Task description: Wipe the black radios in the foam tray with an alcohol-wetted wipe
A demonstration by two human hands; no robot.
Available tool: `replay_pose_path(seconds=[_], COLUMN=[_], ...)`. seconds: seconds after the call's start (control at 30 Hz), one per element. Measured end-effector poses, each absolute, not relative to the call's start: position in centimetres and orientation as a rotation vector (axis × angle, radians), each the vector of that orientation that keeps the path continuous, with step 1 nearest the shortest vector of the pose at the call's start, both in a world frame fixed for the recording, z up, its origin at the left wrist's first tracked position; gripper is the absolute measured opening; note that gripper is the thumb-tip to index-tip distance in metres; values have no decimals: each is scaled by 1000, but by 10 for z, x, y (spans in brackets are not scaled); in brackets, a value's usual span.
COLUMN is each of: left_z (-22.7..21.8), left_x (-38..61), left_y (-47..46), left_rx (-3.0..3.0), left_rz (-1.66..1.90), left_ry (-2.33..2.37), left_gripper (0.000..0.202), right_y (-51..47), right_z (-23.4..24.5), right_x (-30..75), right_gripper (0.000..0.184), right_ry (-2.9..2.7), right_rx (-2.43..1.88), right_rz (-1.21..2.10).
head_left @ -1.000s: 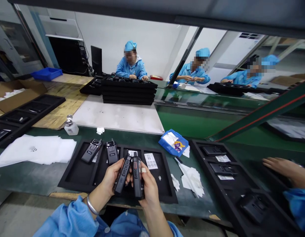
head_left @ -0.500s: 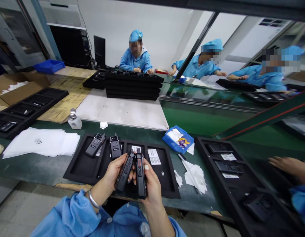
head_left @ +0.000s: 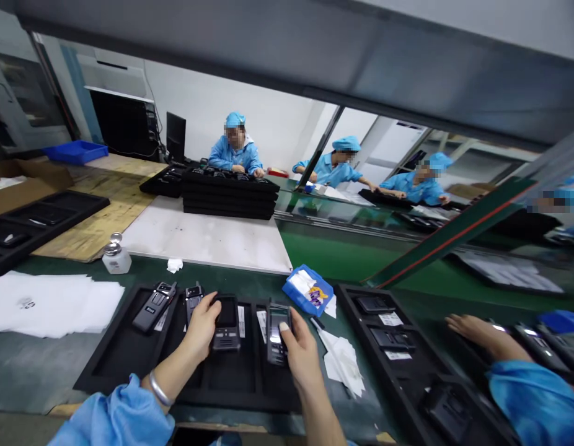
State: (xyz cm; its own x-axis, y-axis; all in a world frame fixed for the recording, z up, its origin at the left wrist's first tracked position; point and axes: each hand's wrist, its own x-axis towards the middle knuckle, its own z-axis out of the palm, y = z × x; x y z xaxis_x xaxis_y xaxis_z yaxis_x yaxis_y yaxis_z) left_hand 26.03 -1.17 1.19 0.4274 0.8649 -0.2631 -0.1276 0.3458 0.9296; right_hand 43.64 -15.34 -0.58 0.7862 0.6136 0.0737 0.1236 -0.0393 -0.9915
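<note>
My left hand [head_left: 204,325] is closed on the upper left edge of a black handheld radio [head_left: 226,325], its screen and keys facing up over the black foam tray [head_left: 234,378]. A second handheld radio, with keypad showing [head_left: 276,337], is gripped in my right hand [head_left: 300,347], thumb on its front, above the tray's right part. Further left in the tray, a radio lies back up [head_left: 152,308]. Another radio [head_left: 193,298] sits beside it, partly hidden by my left hand. Printed white label sheets [head_left: 241,321] lie in the compartments.
White sheets [head_left: 49,303] and a pump bottle [head_left: 116,255] are on the left. Behind the tray stands a blue bin [head_left: 308,290]; crumpled wipes [head_left: 340,362] lie to the right. Another tray [head_left: 361,322] holds radios, near a co-worker's hand [head_left: 477,334]. Several co-workers sit beyond the stacked trays [head_left: 229,201].
My hands have moved apart, and both radios have turned from edge-on to screen side up, lower over the tray. The view has tilted up and shifted right.
</note>
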Motion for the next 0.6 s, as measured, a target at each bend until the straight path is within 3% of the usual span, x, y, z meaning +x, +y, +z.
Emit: replay_pose_path(seconds=[0.17,0.33,0.47,0.6], left_z=[19,18,15,9], left_x=[291,319,316,312], left_y=[1,-17,-25,-33], left_rx=[1554,1931,2159,2314], left_rz=[774,643,595,555], left_ry=[1027,1122,1042,925], left_gripper=[56,66,73,65], right_y=[-142,-125,-120,-126], right_z=[0,-13,-28,-40], right_x=[457,432,426,440], right_gripper=[58,57,49,45], right_ry=[-1185,-1571,-1575,-1575], right_rx=[-2213,-2341,-2423,-2446], right_rz=[-204,-527,-615,-513])
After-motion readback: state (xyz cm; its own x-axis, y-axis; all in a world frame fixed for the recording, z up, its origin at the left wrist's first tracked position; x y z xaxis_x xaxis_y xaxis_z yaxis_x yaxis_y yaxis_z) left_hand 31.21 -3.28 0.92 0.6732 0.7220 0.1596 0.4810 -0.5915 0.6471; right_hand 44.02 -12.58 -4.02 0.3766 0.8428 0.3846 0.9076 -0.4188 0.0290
